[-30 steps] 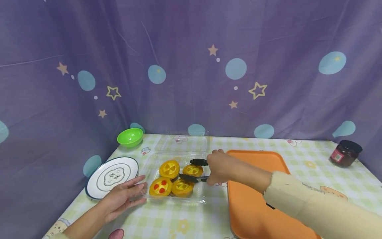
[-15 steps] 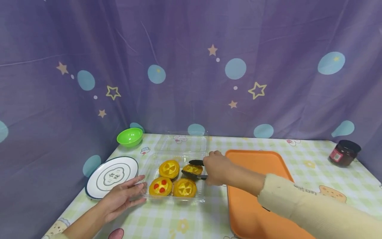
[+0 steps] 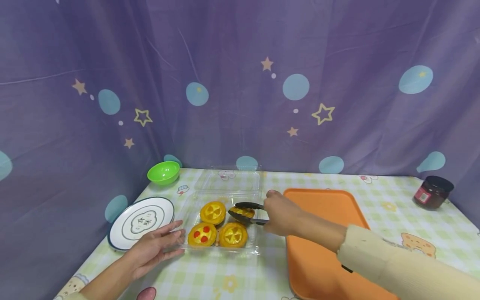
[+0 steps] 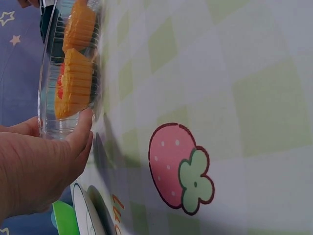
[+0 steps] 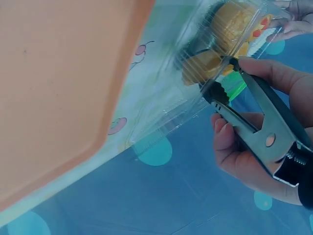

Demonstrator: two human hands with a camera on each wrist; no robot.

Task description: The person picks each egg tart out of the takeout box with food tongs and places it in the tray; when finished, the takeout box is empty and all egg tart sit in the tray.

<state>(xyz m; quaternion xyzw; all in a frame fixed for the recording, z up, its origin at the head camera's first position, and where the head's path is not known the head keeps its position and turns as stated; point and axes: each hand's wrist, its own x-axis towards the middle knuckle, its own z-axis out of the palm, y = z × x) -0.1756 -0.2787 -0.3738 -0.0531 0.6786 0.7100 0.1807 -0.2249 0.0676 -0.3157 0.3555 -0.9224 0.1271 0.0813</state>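
In the head view, a clear plastic container (image 3: pixel 252 246) with its lid folded back holds several egg tarts. My right hand (image 3: pixel 283 214) grips black-tipped metal tongs (image 3: pixel 258 222). The tongs' tips lie over the back-right egg tart (image 3: pixel 245 211), which looks tilted. In front of it lies another yellow-topped tart (image 3: pixel 233 235). A tart with red pieces (image 3: pixel 202 234) is front left, and one more tart (image 3: pixel 213 212) is behind it. My left hand (image 3: pixel 153 248) touches the container's left end with extended fingers; the left wrist view shows its fingertips (image 4: pixel 84 122) at the clear wall.
A white plate (image 3: pixel 131 214) with a dark rim lies left of the container, close to my left hand. Behind it stands a green bowl (image 3: pixel 163 173). An orange tray (image 3: pixel 311 258) lies under my right forearm. A dark-lidded jar (image 3: pixel 433 193) stands far right.
The tongs' lower tip has left the front-right tart and moved back onto the back-right one. The front-right tart now lies flatter and slightly further right. My left hand stays put.
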